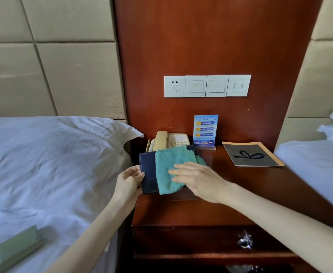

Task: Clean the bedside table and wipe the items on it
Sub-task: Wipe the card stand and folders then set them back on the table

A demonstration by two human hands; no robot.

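A dark blue folder [148, 172] is held tilted above the left part of the reddish wooden bedside table [240, 190]. My left hand [129, 181] grips the folder's left edge. A teal fluffy cloth [168, 166] lies on the folder's face, and my right hand [196, 179] presses flat on the cloth. Behind the folder stand a beige telephone [170, 140] and a blue sign in a clear stand [205, 131]. A grey and orange booklet [252, 154] lies at the table's right rear.
White beds flank the table, one on the left [49, 164] and one on the right [315, 160]. A green box [12, 251] lies on the left bed. A switch and socket panel [207, 86] is on the wooden wall. A drawer with a shiny knob [245, 242] is below the tabletop.
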